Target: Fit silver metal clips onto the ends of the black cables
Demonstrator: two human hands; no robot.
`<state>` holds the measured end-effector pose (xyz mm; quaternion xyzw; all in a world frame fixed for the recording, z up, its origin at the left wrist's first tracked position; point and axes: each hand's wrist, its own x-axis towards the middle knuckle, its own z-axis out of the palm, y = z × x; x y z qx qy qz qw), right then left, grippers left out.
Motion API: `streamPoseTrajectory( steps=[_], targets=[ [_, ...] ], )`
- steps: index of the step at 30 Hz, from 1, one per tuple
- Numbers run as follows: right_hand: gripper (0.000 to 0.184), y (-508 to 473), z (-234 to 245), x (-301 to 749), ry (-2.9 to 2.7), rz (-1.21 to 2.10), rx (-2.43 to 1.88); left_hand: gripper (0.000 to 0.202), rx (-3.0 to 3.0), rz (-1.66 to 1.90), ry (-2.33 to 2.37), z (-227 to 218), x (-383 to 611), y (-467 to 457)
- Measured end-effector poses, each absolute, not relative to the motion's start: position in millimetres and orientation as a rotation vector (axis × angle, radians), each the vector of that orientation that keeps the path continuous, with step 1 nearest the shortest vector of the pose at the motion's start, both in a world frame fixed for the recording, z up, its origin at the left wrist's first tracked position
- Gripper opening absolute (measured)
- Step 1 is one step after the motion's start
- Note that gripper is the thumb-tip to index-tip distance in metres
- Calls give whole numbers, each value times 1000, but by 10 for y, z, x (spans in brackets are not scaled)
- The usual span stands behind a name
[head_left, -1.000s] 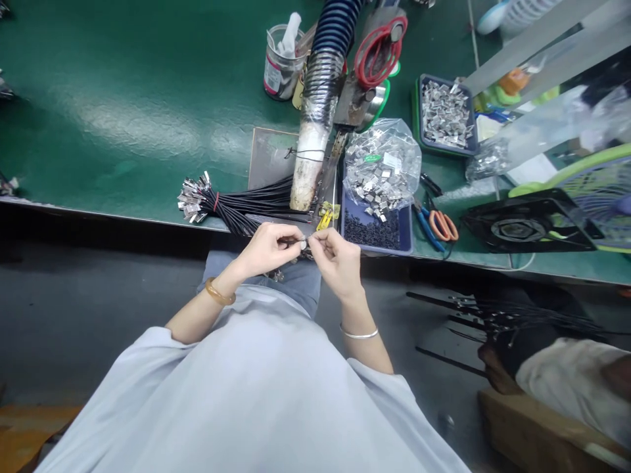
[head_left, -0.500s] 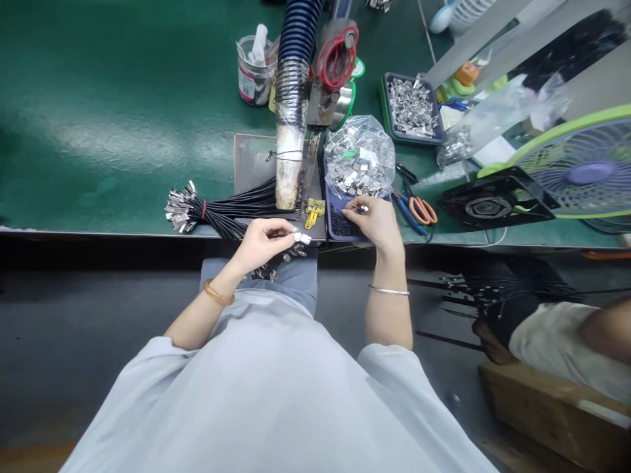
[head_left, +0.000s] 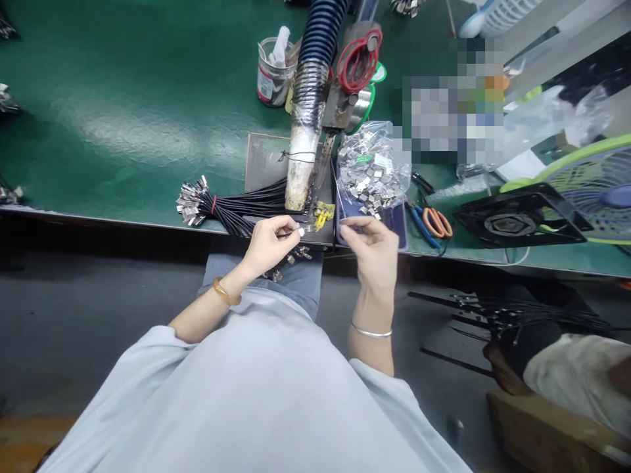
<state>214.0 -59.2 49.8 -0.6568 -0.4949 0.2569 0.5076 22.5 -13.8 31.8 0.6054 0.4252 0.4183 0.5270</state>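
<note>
My left hand (head_left: pixel 273 244) is closed in a pinch at the table's front edge. Between its thumb and finger is a small shiny metal connector (head_left: pixel 308 228). A bundle of black cables (head_left: pixel 246 205) with metal ends, tied by a red band, lies just beyond it. My right hand (head_left: pixel 371 246) is pinched over the front of a blue tray (head_left: pixel 400 226). A thin line rises by its fingertips, and I cannot make out what they hold. A clear bag of small metal parts (head_left: pixel 373 172) rests on the tray. More metal cable ends (head_left: pixel 286 259) show at my lap.
A ribbed hose (head_left: pixel 323 39) with a taped end (head_left: pixel 302 167) comes down over a board. Nearby are a yellow clip (head_left: pixel 323 217), a wire spool (head_left: pixel 362 108) and a cup (head_left: pixel 271 79). Orange-handled pliers (head_left: pixel 438 223) and a black fan (head_left: pixel 522 213) stand right. Another person sits at right.
My right hand has drawn back from the tray toward me, with its fingers still pinched. My left hand stays near the edge with the connector. The view has shifted slightly left.
</note>
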Motion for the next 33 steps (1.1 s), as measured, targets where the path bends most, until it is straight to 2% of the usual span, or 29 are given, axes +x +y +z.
streamPoseTrajectory(
  steps=[3,14,22,27,33],
  targets=[
    [34,-633,443,1867,-1181,772,-1552,17,1430,1024,1026,320,257,-171],
    [46,-587,439,1685,-1356,705,-1609,19,1507,964,997,348,235,-175],
    [45,-600,454,1682,-1376,723,-1619,18,1528,953,994,340,235,-177],
    [36,-624,479,1676,-1508,563,-1631,16,1543,963,985,323,230,-179],
    [44,-608,449,1658,-1691,344,-1635,15,1561,921,959,318,201,-172]
  ],
)
